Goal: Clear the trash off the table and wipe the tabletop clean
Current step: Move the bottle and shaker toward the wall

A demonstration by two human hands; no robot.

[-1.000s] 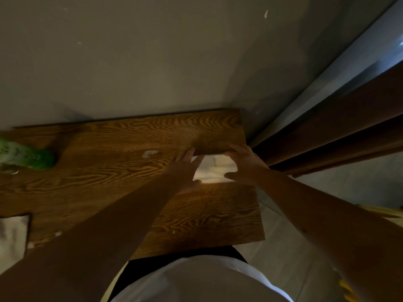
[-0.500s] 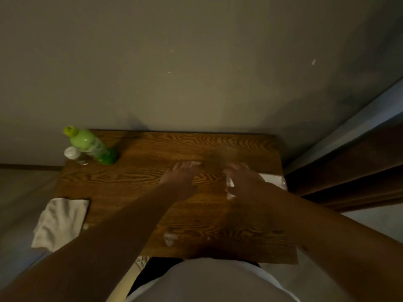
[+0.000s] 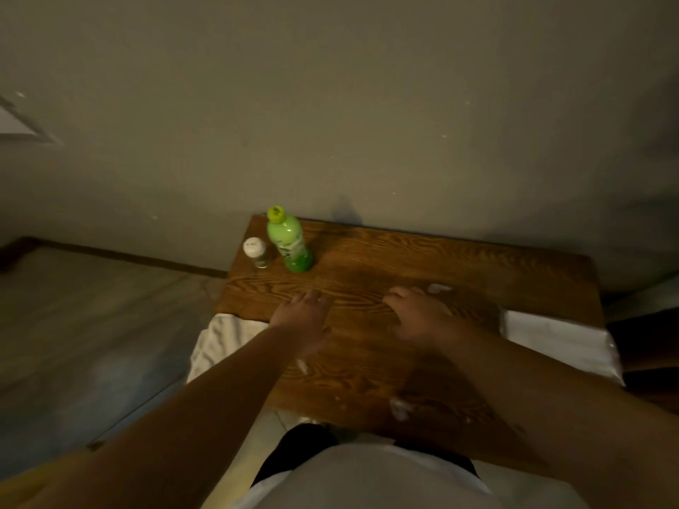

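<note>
Brown wood-grain bench point(image 3: 459, 273) stands against a grey wall. Over its middle the left hand point(image 3: 303, 319) hovers with fingers relaxed, holding nothing; the right hand point(image 3: 419, 315) is spread likewise, just short of a small crumpled white scrap point(image 3: 439, 288). Another white scrap point(image 3: 400, 407) lies near the front edge. A white towel point(image 3: 220, 343) hangs off the left edge, a white tissue pack point(image 3: 558, 341) lies at the right edge, and a green plastic bottle point(image 3: 290, 240) stands beside a small white-capped jar point(image 3: 256, 251) at the back left.

Too blurred to identify: small white scraps point(image 3: 400, 408) near the wooden bench point(image 3: 477, 281) front edge. Hidden by forearms: front right corner.
</note>
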